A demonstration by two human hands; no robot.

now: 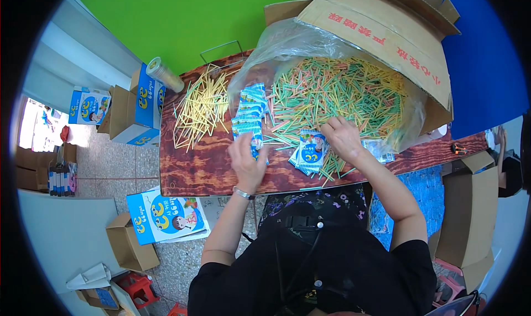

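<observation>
On the red-brown wood-grained desk (191,175), the left hand (247,162) is at overlapping blue-and-white rectangular packets (251,107), the right hand (343,139) beside a similar pile (310,151) and thin pastel sticks (343,89); I cannot tell what either grip holds.

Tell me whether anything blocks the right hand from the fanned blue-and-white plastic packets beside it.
Nothing visible does: the right hand is right at the upper right edge of the fanned blue-and-white plastic packets; contact is unclear. Thin yellow, green and pink sticks lie near them, none visibly on top.
</observation>
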